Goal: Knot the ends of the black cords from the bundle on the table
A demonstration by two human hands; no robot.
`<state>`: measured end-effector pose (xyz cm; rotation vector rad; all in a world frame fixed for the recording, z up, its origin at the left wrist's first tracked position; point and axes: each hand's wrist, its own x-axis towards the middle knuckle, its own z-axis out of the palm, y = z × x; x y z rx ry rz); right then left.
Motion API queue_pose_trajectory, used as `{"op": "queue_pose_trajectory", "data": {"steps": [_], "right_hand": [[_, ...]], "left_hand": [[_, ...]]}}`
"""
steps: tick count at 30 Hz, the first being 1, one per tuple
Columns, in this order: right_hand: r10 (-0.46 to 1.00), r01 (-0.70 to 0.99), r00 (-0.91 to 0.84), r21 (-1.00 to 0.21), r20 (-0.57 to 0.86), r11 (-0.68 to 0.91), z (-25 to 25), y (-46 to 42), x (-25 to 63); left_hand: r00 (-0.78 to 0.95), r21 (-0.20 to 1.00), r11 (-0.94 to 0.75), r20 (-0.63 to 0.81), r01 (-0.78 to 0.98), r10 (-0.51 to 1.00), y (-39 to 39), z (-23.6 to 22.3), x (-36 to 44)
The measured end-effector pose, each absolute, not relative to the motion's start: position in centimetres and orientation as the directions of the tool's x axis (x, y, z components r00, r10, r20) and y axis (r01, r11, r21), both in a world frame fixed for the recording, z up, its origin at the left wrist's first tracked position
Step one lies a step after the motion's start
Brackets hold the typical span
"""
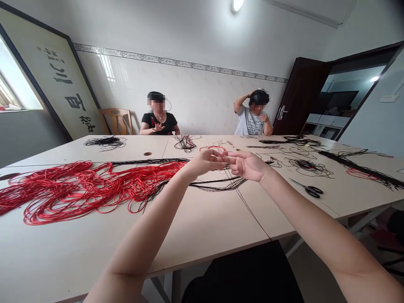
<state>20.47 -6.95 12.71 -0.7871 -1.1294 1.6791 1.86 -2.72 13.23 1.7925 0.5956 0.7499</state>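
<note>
Above the middle of the table my left hand (pixel 206 162) and my right hand (pixel 249 166) meet at the fingertips. Thin dark cords (pixel 251 211) run down from between them, across the tabletop to its near edge. Both hands are closed, with fingers pinched at the upper end of these cords. The exact grip is partly hidden behind the fingers. Just beyond my fingertips lies a thin red cord (pixel 212 147). A bundle of black cords (pixel 211 185) rests on the table below and behind my hands.
A large heap of red cord (pixel 104 185) covers the left side of the table (pixel 202 235). Scissors (pixel 307 188) lie on the right, near tangled black cords (pixel 307 166) and a long black bundle (pixel 353 164). Two people (pixel 162 122) sit across the table.
</note>
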Motion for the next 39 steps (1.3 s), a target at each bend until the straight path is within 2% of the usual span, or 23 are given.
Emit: {"op": "queue_pose_trajectory", "data": {"steps": [8, 13, 18, 21, 24, 28, 35, 39], "right_hand": [[0.94, -0.33, -0.34, -0.94, 0.027, -0.092, 12.6, -6.8, 20.0], [0.952, -0.279, -0.296, -0.96, 0.078, -0.008, 12.8, -7.2, 20.0], [0.96, -0.222, -0.256, -0.974, 0.113, 0.055, 12.2, -7.2, 20.8], [0.959, -0.133, -0.267, -0.989, 0.099, 0.065, 11.5, -7.1, 21.1], [0.943, -0.005, -0.324, -0.997, 0.077, 0.079, 10.9, -7.2, 20.9], [0.914, 0.098, -0.402, -0.989, 0.059, 0.107, 10.4, -7.5, 20.2], [0.886, 0.076, -0.456, -0.989, 0.081, 0.129, 10.1, -7.8, 20.0], [0.834, -0.055, -0.55, -0.998, 0.044, 0.016, 10.0, -8.5, 19.7]], "left_hand": [[0.679, 0.918, -0.383, 0.217, 0.101, 0.701, -2.6, 13.3, 1.8], [0.663, 0.901, -0.411, 0.223, 0.14, 0.715, -2.6, 13.3, 1.9], [0.682, 0.818, -0.506, 0.206, 0.274, 0.702, -2.6, 13.7, 1.6], [0.682, 0.792, -0.524, 0.195, 0.315, 0.704, -2.7, 14.0, 1.4], [0.689, 0.822, -0.49, 0.175, 0.291, 0.703, -2.6, 14.1, 1.3], [0.73, 0.91, -0.377, 0.136, 0.175, 0.669, -2.5, 14.0, 1.4], [0.798, 0.913, -0.35, 0.046, 0.211, 0.601, -2.2, 14.2, 1.3], [0.854, 0.904, -0.374, 0.019, 0.208, 0.52, -2.3, 14.1, 1.4]]}}
